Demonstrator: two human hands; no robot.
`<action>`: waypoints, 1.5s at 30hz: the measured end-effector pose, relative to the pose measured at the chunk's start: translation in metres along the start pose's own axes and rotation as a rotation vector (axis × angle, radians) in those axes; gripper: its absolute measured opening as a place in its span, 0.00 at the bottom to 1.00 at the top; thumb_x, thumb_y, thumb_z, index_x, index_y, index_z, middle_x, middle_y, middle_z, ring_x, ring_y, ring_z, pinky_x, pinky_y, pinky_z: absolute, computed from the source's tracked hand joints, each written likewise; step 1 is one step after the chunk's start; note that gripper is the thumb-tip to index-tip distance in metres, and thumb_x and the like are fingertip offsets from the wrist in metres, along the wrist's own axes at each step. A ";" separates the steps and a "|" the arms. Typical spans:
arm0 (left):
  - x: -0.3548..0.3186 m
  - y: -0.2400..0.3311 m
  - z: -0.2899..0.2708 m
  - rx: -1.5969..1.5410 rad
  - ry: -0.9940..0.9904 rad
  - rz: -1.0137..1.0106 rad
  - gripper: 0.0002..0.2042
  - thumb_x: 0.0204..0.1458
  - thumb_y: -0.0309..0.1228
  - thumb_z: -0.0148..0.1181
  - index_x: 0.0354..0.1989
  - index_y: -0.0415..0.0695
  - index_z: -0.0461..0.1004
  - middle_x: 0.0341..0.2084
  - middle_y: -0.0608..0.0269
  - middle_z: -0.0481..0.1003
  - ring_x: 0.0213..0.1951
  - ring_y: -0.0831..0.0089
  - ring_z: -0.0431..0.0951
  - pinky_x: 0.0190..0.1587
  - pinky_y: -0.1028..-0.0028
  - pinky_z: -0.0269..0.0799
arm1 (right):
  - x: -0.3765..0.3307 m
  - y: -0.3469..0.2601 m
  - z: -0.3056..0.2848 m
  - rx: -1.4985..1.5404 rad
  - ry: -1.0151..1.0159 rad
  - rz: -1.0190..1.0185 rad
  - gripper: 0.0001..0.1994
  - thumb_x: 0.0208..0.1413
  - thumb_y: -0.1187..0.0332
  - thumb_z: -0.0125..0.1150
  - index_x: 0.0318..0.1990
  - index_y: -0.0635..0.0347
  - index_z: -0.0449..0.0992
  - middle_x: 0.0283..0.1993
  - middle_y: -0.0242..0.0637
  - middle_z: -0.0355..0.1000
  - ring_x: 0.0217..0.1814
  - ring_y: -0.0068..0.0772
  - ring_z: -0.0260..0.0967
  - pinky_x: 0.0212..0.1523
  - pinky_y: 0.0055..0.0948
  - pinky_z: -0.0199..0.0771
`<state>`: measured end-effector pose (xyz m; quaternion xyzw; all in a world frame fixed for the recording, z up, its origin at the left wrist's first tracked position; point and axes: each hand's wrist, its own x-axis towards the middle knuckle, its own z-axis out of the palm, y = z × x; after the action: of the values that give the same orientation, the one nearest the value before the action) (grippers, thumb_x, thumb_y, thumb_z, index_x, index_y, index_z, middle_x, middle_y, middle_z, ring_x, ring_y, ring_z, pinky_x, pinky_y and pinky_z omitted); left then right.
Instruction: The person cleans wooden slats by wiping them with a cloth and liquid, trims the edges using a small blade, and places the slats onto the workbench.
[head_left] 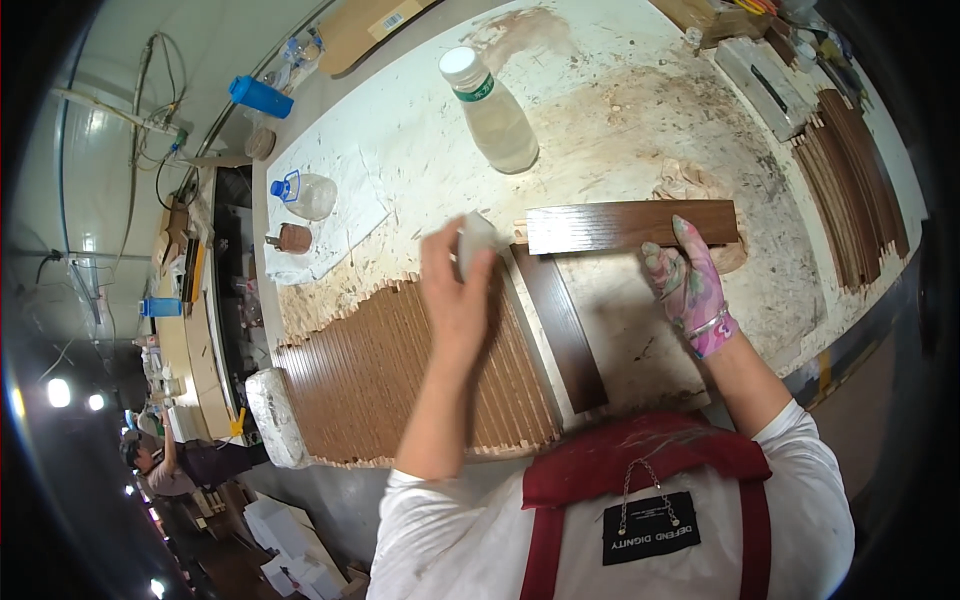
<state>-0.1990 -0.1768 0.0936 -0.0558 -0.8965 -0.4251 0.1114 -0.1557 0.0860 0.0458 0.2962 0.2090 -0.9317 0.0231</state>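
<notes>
My bare left hand (455,285) is closed around a small whitish block (478,240), raised beside the left end of a dark brown wooden board (625,225). That board has pale dowels or tenons at its left end. In a pink patterned glove, my right hand (692,285) grips the board near its right end, thumb on top. Below it a second brown board (562,335) lies slanting on the table. To its left, under my left forearm, many brown slats (375,370) stand packed side by side in a row.
A clear bottle with a white cap (500,125) stands at the back of the stained white table (620,130). At left are a blue-capped jug (305,195) and a brown cup (290,238) on white cloth. More boards (850,190) are stacked right. Another person (160,465) is far left.
</notes>
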 end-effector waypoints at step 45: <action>-0.063 0.030 0.042 -0.021 0.265 0.127 0.17 0.41 0.25 0.66 0.39 0.40 0.65 0.35 0.61 0.65 0.34 0.72 0.67 0.34 0.76 0.65 | -0.043 0.008 0.014 -0.049 -0.165 -0.034 0.15 0.59 0.64 0.51 0.48 0.67 0.66 0.41 0.42 0.70 0.39 0.36 0.72 0.36 0.27 0.79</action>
<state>-0.1383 -0.1259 0.0752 -0.0567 -0.8641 -0.4302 0.2549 -0.1266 0.0694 0.0764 0.2143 0.2339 -0.9478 0.0315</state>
